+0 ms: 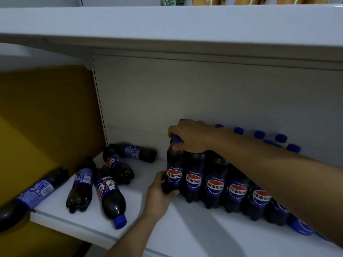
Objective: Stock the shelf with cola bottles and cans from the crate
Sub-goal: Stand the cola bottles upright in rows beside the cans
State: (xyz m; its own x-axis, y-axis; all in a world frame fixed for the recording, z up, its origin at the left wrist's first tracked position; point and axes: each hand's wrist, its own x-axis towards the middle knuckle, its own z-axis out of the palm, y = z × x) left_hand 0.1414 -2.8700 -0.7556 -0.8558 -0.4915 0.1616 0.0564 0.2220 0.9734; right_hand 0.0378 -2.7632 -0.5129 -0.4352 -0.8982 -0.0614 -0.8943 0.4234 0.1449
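An upright cola bottle (174,173) with a blue label and blue cap stands at the left end of a row of upright cola bottles (235,191) on the white shelf (185,229). My right hand (191,136) grips its cap and neck from above. My left hand (159,193) wraps around its base from the left. Several more cola bottles (109,193) lie on their sides on the left part of the shelf. One bottle (31,195) hangs over the shelf's left edge. A blue can (300,227) shows under my right forearm.
The upper shelf board (167,25) overhangs closely above, with orange and green packages (241,0) on it. A yellow panel (46,117) closes the left side. Blue caps of a rear bottle row (259,134) line the back wall. The crate is out of view.
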